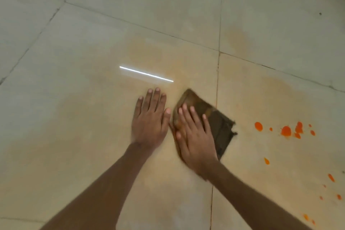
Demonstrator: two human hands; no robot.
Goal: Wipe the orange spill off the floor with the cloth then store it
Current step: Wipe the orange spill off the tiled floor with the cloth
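A dark brown folded cloth (218, 123), stained orange at its far left corner, lies flat on the pale tiled floor (93, 33). My right hand (194, 134) presses down on the cloth's left half with straight, spread fingers. My left hand (150, 119) rests flat on the bare floor just left of the cloth, fingers straight, holding nothing. Bright orange spill drops (286, 130) sit on the floor to the right of the cloth, with more drops (331, 177) trailing down the right edge. A faint orange smear (149, 58) covers the tiles around and beyond the hands.
Dark grout lines (217, 80) cross the glossy tiles beside the cloth. A thin white light reflection (146, 74) shows on the floor just beyond my left hand. No furniture or containers are in view.
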